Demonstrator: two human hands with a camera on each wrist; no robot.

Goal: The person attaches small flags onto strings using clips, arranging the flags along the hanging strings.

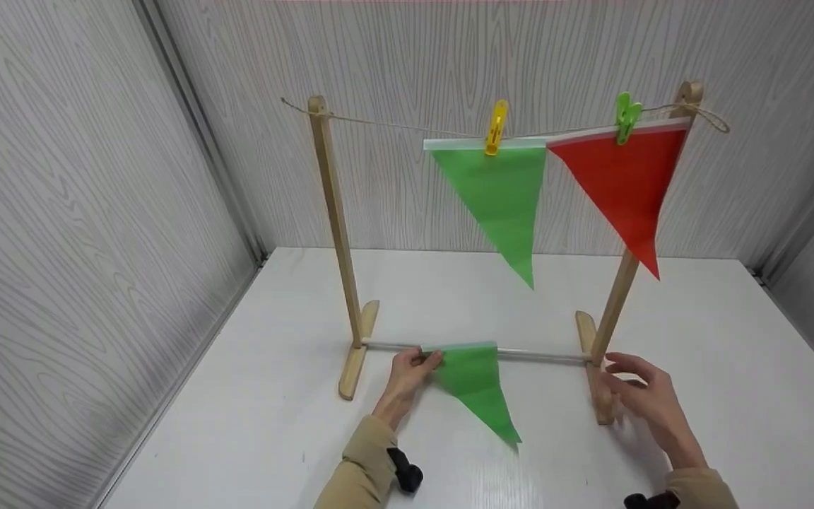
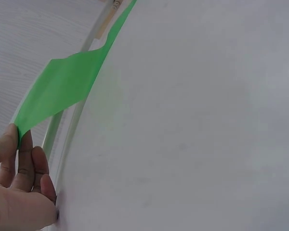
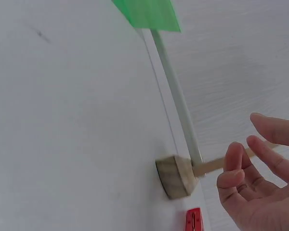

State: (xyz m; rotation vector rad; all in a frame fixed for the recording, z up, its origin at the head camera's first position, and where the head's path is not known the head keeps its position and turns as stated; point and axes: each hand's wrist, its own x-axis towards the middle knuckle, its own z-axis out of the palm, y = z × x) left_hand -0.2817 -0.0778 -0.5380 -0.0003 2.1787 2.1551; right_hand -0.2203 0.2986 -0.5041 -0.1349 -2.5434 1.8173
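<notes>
My left hand (image 1: 410, 375) pinches the upper left corner of a green triangular pennant (image 1: 474, 378), its white-edged top level with the stand's bottom rod. The pennant's tip hangs down toward the right; in the left wrist view the thumb and forefinger hold the corner of the pennant (image 2: 62, 89). Beside the stand's right foot, my right hand (image 1: 651, 403) has thumb and forefinger apart and fingers loosely bent, holding nothing. A red clothespin (image 3: 193, 220) lies near that foot in the right wrist view.
Between two wooden posts (image 1: 336, 226) runs a string (image 1: 393, 126). A yellow clothespin (image 1: 496, 129) holds another green pennant (image 1: 502, 194) on it; a green clothespin (image 1: 626, 119) holds a red pennant (image 1: 626, 184). A white rod (image 1: 545, 355) joins the feet on the white table (image 1: 251, 424).
</notes>
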